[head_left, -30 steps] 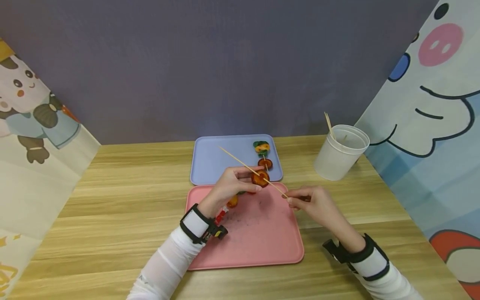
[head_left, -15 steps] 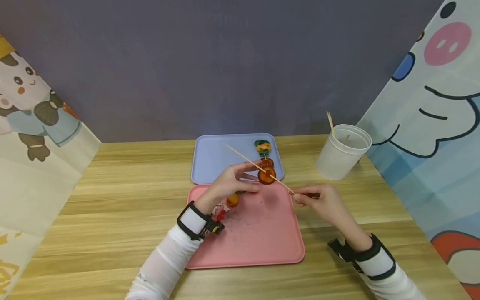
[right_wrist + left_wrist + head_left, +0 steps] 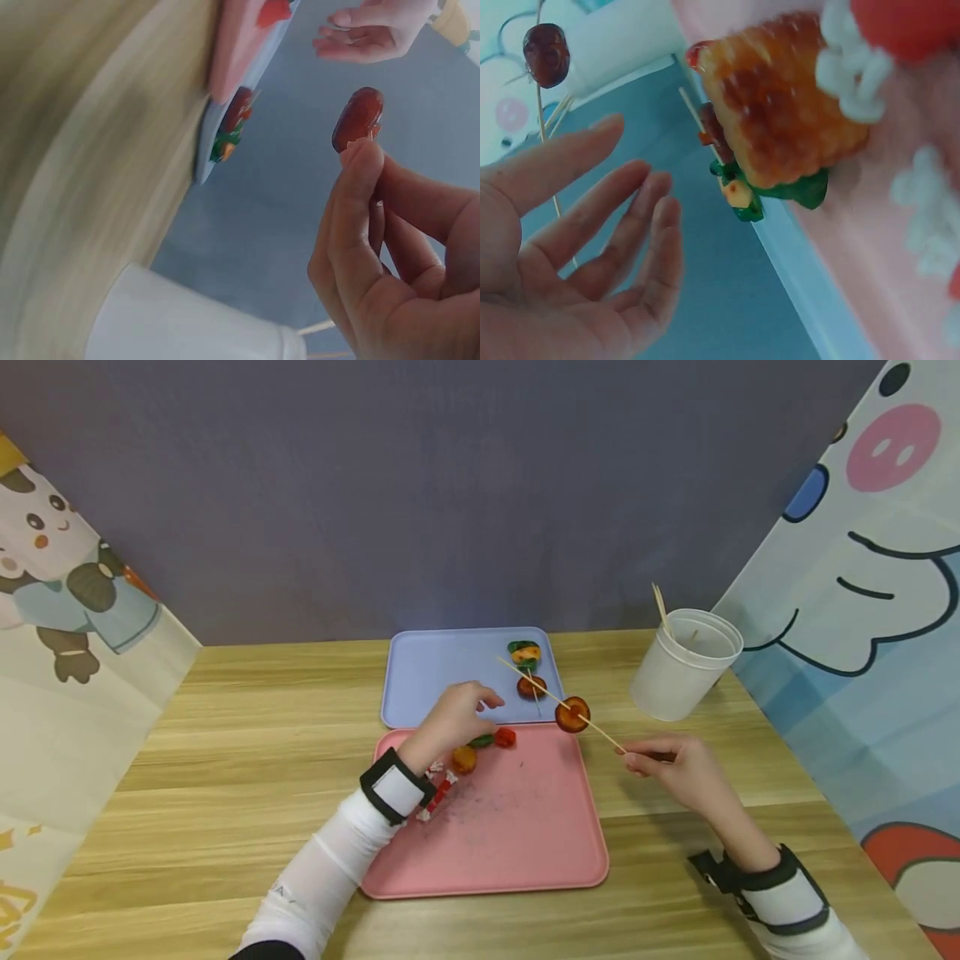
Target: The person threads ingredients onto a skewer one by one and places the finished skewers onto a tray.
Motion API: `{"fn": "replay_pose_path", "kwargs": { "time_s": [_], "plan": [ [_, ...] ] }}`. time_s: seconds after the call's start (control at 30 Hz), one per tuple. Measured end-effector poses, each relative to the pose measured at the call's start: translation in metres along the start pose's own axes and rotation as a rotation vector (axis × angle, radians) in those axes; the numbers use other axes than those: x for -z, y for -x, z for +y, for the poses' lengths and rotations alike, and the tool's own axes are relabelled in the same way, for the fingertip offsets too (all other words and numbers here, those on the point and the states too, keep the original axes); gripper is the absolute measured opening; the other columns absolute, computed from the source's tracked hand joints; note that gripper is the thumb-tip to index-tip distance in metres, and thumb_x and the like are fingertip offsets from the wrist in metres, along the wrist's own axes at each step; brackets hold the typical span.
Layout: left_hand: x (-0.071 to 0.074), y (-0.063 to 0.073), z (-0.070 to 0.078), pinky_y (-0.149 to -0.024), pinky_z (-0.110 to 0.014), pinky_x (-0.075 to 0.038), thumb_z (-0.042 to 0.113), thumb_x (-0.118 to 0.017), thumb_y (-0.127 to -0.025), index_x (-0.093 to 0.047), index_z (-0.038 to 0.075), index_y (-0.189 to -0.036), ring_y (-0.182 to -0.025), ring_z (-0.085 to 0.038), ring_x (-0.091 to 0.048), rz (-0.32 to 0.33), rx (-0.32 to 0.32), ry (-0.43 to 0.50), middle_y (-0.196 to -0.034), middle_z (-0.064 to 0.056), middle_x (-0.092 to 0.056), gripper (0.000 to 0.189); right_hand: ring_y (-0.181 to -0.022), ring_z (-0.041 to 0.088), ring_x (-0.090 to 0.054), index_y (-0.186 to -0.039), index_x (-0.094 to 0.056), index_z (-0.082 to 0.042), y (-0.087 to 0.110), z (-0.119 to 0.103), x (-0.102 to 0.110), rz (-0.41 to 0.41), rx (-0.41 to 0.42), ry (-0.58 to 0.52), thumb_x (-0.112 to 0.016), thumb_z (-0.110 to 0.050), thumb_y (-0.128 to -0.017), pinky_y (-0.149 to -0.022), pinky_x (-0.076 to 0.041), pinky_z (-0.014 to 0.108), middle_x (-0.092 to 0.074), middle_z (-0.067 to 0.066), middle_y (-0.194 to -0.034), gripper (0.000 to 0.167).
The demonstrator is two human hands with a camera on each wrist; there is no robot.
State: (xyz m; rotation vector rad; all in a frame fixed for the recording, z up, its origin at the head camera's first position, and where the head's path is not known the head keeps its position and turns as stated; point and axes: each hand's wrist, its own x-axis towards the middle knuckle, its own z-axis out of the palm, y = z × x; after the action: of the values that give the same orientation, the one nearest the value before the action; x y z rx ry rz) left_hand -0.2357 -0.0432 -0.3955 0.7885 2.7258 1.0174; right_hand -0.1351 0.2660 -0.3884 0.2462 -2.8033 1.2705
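A wooden stick is pinched at its near right end by the right hand. A round brown piece is threaded midway along it, held above the pink tray's far right corner. The left hand is held with fingers relaxed and parted above the far left of the pink tray, near a yellow piece. A loaded skewer is laid at right on the blue tray.

The person I face wears white, slightly creased sleeves; the left sleeve carries a small grey marking, illegible from here. Left wristband: black edging, white centre panel. Right wristband: same pattern, with a black protruding mount. Hands: bare.
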Motion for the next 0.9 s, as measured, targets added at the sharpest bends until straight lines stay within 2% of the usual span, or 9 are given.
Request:
{"fn": "replay_pose_path", "kwargs": {
  "time_s": [0.2, 0.33, 0.43, 0.53, 0.77, 0.9],
  "plan": [
    [-0.008, -0.018, 0.000, -0.082, -0.034, -0.045, 0.013, -0.077, -0.077, -0.074, 0.008, -0.103, -0.091, -0.023, -0.055, -0.143, -0.196, -0.210, -0.096, -0.008, -0.064, 0.027, -0.067, -0.002, -0.065, -0.099, -0.074, -0.001, 0.004, 0.010, 0.007, 0.009, -0.041, 0.063, -0.069, -0.013, -0.086, -0.059, -0.053, 0.021, -0.073, 0.015, -0.090, 0.018],
    [-0.012, -0.027, -0.001, -0.081, -0.032, -0.041, 0.017, -0.081, -0.074, -0.075, 0.012, -0.100, -0.091, -0.021, -0.049, -0.228, -0.266, -0.312, -0.095, -0.005, -0.062, 0.027, -0.067, -0.002, -0.065, -0.100, -0.073, 0.000, 0.004, 0.015, 0.009, 0.008, -0.066, 0.065, -0.069, -0.014, -0.087, -0.060, -0.053, 0.022, -0.073, 0.015, -0.090, 0.020],
    [-0.014, -0.031, 0.000, -0.078, -0.030, -0.041, 0.018, -0.080, -0.075, -0.075, 0.012, -0.101, -0.090, -0.021, -0.048, -0.285, -0.280, -0.381, -0.096, -0.004, -0.063, 0.027, -0.067, -0.001, -0.065, -0.102, -0.072, 0.001, 0.004, 0.019, 0.011, 0.000, -0.090, 0.056, -0.068, -0.015, -0.087, -0.061, -0.054, 0.024, -0.073, 0.016, -0.091, 0.022],
    [-0.016, -0.034, 0.001, -0.077, -0.030, -0.041, 0.018, -0.079, -0.075, -0.075, 0.012, -0.100, -0.089, -0.021, -0.048, -0.309, -0.302, -0.438, -0.094, -0.004, -0.064, 0.026, -0.067, -0.001, -0.065, -0.103, -0.072, 0.002, 0.003, 0.023, 0.012, -0.004, -0.104, 0.063, -0.068, -0.015, -0.088, -0.061, -0.055, 0.025, -0.073, 0.017, -0.091, 0.023],
    [-0.017, -0.037, 0.004, -0.078, -0.030, -0.043, 0.014, -0.078, -0.074, -0.075, 0.014, -0.095, -0.089, -0.020, -0.050, -0.349, -0.315, -0.493, -0.095, -0.004, -0.066, 0.021, -0.066, -0.002, -0.064, -0.103, -0.072, 0.003, 0.002, 0.028, 0.016, -0.003, -0.129, 0.094, -0.067, -0.014, -0.088, -0.059, -0.054, 0.024, -0.073, 0.017, -0.092, 0.023],
    [-0.018, -0.036, 0.004, -0.080, -0.030, -0.044, 0.010, -0.076, -0.075, -0.075, 0.013, -0.096, -0.090, -0.020, -0.051, -0.370, -0.296, -0.472, -0.097, -0.005, -0.066, 0.020, -0.066, -0.002, -0.064, -0.103, -0.072, 0.003, 0.002, 0.029, 0.019, -0.004, -0.139, 0.101, -0.067, -0.014, -0.088, -0.059, -0.054, 0.025, -0.073, 0.017, -0.092, 0.023]
  ]
}}
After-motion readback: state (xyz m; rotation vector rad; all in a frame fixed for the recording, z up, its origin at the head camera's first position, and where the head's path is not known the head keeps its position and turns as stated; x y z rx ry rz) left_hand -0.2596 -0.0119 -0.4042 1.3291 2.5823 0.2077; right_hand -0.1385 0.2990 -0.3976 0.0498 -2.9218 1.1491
